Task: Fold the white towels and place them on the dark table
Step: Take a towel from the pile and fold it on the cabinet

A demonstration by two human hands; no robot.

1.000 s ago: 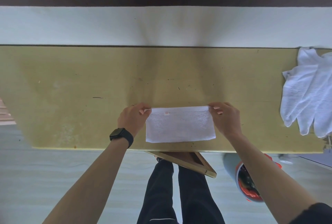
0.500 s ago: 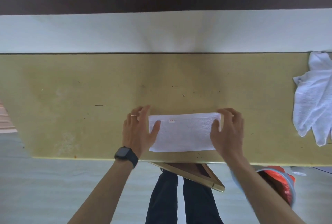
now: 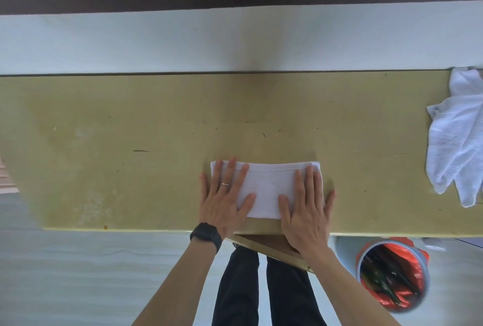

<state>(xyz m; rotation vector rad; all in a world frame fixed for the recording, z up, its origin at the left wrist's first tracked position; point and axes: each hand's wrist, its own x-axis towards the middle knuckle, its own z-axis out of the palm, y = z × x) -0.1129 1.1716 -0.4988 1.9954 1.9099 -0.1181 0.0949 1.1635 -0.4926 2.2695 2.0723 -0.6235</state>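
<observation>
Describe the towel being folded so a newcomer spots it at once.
Find the long yellowish table. At the middle of its near edge lies a white towel, left hand and right hand pressed flat on its ends. Unlike the crumpled towel heap at the table's right end, it is a neat rectangle.

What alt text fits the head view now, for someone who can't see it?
A person's left hand and right hand press flat on a folded white towel near the front edge of a yellowish table. Loose white towels lie heaped at the table's right end.
</observation>
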